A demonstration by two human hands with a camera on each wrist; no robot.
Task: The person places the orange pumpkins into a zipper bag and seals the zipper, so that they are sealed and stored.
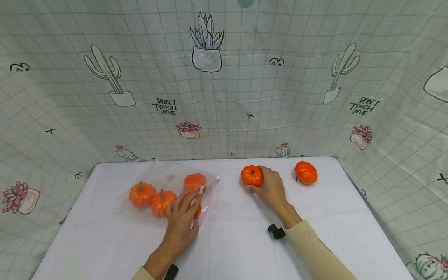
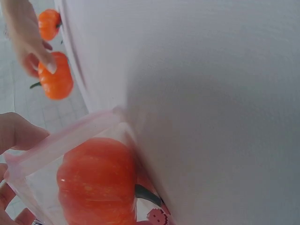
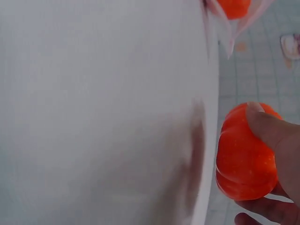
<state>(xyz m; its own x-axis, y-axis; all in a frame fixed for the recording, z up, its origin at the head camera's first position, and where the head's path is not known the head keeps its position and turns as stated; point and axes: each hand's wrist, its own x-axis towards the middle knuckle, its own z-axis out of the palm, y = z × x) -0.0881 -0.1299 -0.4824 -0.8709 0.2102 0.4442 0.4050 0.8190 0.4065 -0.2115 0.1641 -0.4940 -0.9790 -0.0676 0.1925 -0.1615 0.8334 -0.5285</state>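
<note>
A small orange toy pumpkin (image 1: 251,175) is gripped by my right hand (image 1: 273,190); the right wrist view shows the thumb across the side of this pumpkin (image 3: 246,154) and fingers beneath. My left hand (image 1: 182,225) holds a clear plastic zip bag (image 1: 212,190) by its opening edge on the right. In the left wrist view, thumb and fingers sit on either side of the bag's pinkish rim (image 2: 61,143). Several orange pumpkins with green stems lie inside the bag, among them one at the left (image 1: 141,194) and one near the mouth (image 2: 98,180), partly covered by the left fingers.
Another orange pumpkin (image 1: 306,172) lies on its side on the white table (image 1: 238,241), right of my right hand near the back edge. A grid-patterned curtain (image 1: 224,89) with plant drawings hangs behind the table and along its sides.
</note>
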